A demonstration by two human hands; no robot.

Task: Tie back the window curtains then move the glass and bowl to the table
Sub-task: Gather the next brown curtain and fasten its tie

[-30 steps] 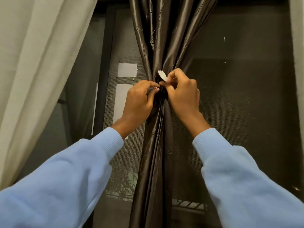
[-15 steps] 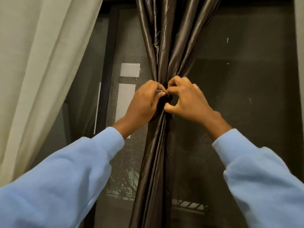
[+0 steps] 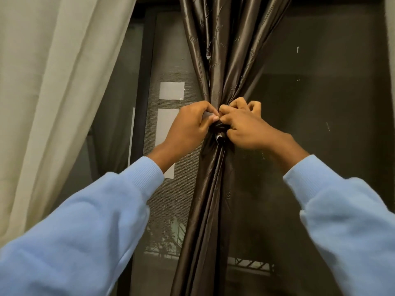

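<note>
At the middle of the window, the glossy dark brown satin curtain (image 3: 215, 60) is gathered into a tight waist. The knot (image 3: 220, 134) there is mostly hidden by both hands, and I cannot tell whether it is a separate tie or the curtain's own cloth. The left hand (image 3: 186, 129) pinches a dark fold between thumb and forefinger, just left of the gather. The right hand (image 3: 248, 129) curls its fingers into the bunched cloth from the right, fingertips buried. Pale blue knit sleeves (image 3: 85, 231) run off the bottom edge. A cream fabric curtain (image 3: 53, 82) hangs at left, cut off by the frame, before a dark mesh window screen (image 3: 171, 199).
</note>
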